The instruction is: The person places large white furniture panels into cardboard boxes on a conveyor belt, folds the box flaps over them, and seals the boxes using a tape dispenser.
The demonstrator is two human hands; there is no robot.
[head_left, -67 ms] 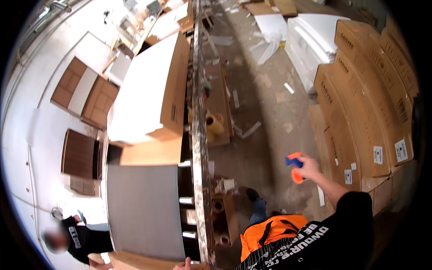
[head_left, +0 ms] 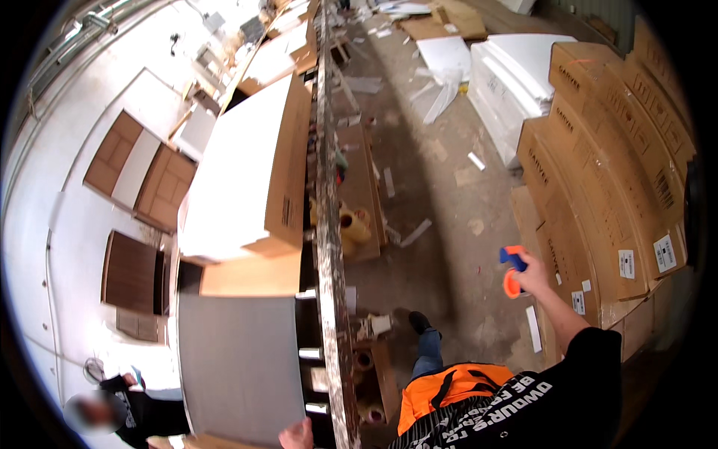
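Head, tape dispenser [head_left: 514,260], between rail [head_left: 329,224] and cartons [head_left: 587,172]

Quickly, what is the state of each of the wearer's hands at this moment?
Left hand: open or closed, cannot be told.
Right hand: closed, holding the tape dispenser.

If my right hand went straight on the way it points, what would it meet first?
Probably the grey-brown concrete floor, beyond the orange-and-blue tape dispenser your right hand holds; nothing else shows in that line, though depth is unclear.
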